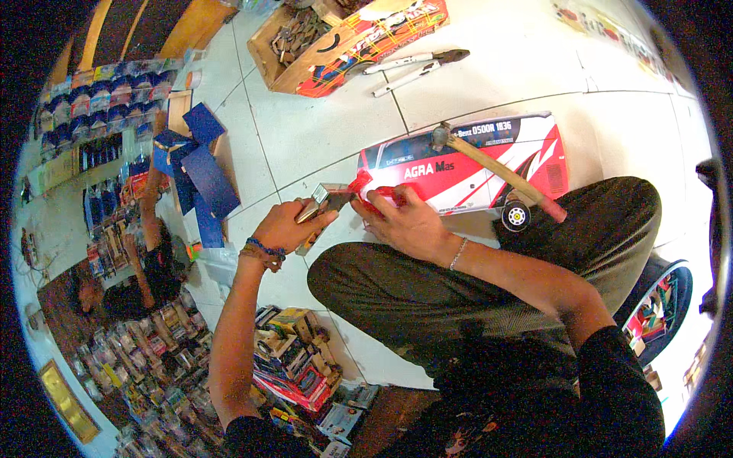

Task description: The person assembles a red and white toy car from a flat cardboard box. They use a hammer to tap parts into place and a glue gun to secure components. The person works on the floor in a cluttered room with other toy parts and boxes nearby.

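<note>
A silver, boxy metal tool [333, 195] is in my left hand [284, 227], whose fingers are wrapped round it; its exact kind I cannot make out. My right hand [408, 224] is closed on a shiny red piece [385, 197] close to the tool's end. Just beyond both hands, a red, white and dark model bus [450, 177] lies on its side, one wheel [516, 216] showing beside my knee. Across it rests a hammer [504, 172] with a wooden, red-ended handle. My right fingers partly hide the bus's left end.
Beyond the bus are pliers [416, 62], a white-handled tool [407, 79] and a wooden box [299, 70] of small pieces. Dark blue panels [211, 182] lie at left. Another person [141, 267] sits among packaged goods. A stacked box [305, 374] stands near my left arm.
</note>
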Available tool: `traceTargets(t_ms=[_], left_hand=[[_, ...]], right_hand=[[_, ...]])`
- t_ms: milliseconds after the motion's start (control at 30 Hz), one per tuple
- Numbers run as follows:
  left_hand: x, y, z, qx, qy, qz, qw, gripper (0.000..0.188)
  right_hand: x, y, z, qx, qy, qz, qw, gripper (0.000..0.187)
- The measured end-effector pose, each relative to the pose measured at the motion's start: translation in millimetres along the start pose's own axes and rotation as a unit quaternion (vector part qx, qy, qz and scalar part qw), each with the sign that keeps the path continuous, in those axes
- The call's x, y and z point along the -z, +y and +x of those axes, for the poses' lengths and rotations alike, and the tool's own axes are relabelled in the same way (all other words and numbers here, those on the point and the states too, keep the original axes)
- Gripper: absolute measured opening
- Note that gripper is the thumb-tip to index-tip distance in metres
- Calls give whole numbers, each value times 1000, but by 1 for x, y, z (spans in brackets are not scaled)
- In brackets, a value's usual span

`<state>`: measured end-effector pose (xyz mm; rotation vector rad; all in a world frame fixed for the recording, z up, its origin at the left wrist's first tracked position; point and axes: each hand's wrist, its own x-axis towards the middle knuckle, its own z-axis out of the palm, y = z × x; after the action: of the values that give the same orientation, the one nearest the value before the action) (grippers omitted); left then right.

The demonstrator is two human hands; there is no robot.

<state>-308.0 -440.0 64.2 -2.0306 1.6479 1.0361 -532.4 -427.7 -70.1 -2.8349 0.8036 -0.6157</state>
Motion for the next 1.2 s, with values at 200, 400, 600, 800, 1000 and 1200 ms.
traceTargets(t_ms=[200,400,600,800,1000,1200], left_hand=[[8,0,4,3,-22,49,999,58],[12,0,9,15,-38,62,997,60],[11,6,10,24,-53,78,995,59],[3,8,5,9,0,111,994,60],[-9,2,7,-10,56,130,990,63],[-21,-8,9,3,90,143,986,68]], right_hand=[[0,1,-2,4,11,-16,1000,53],[-6,-1,-4,-11,21,3,1000,54],[-12,-3,-5,-16,23,84,996,53],[-11,-1,-5,-17,12,22,1000,54],[-8,-2,-6,-35,15,93,995,51],[-10,-2,-9,-27,5,59,998,51]])
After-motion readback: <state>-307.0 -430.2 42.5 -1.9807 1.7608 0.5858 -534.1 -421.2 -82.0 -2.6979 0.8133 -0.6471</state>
